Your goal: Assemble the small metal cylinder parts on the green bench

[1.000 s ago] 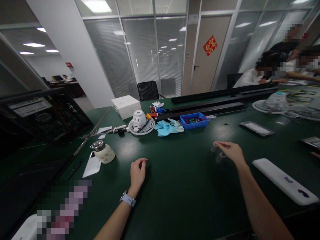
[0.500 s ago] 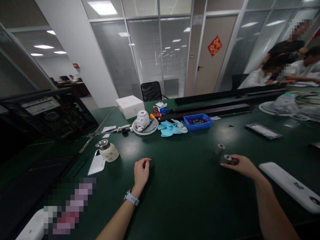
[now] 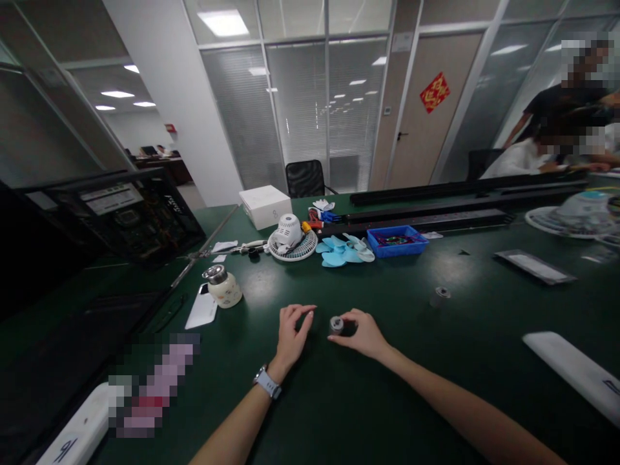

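Note:
My right hand (image 3: 365,332) pinches a small grey metal cylinder (image 3: 336,325) between thumb and fingers, just above or on the green table (image 3: 310,413). The cylinder is upright and has a dark round centre on top. To its left, my left hand (image 3: 293,336) has thumb and fingers apart and holds nothing; a short gap separates it from the cylinder. A similar metal cylinder (image 3: 440,297) stands upright on the table, farther off to the right. A watch with a pale strap (image 3: 267,382) is on my left wrist.
Ahead lie a white fan head (image 3: 289,234), light-blue fan blades (image 3: 341,250) and a blue tray (image 3: 397,242) of coloured parts. A cream bottle (image 3: 225,289) and white phone (image 3: 199,309) are at left. White long casings (image 3: 571,371) flank me. People sit and stand at right.
My right hand has carried the metal cylinder leftward, from beside the other cylinder to near my left hand. The left hand's fingers have spread. The view has turned slightly left.

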The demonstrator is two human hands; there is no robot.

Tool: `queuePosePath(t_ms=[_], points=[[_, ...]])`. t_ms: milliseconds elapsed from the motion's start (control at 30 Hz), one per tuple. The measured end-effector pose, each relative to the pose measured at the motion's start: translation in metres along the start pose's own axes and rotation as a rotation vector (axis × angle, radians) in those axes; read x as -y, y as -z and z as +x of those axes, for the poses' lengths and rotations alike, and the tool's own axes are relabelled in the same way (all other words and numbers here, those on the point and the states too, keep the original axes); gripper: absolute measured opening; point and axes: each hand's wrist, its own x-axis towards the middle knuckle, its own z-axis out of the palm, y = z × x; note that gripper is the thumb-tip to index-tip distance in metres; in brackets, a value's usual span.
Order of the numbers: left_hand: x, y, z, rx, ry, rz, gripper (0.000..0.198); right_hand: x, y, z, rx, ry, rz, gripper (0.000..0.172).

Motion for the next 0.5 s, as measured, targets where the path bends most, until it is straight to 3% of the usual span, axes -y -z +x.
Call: queuePosePath(t_ms=[167, 333, 400, 500], points=[[-0.018, -0.009, -0.013, 0.125, -0.114, -0.045, 0.032, 0.001, -0.009, 0.003, 0.070, 0.039, 0.042, 0.032], [-0.020, -0.016, -0.012, 0.098, -0.109, -0.053, 0.023, 0.001, -0.009, 0.000, 0.028, 0.080, 0.089, 0.068], [-0.020, -0.020, -0.010, 0.081, -0.101, -0.059, 0.021, 0.001, -0.010, 0.000, 0.016, 0.084, 0.102, 0.070], [-0.023, -0.023, -0.008, 0.047, -0.090, -0.060, 0.021, 0.003, -0.010, -0.001, 0.022, 0.093, 0.116, 0.060]])
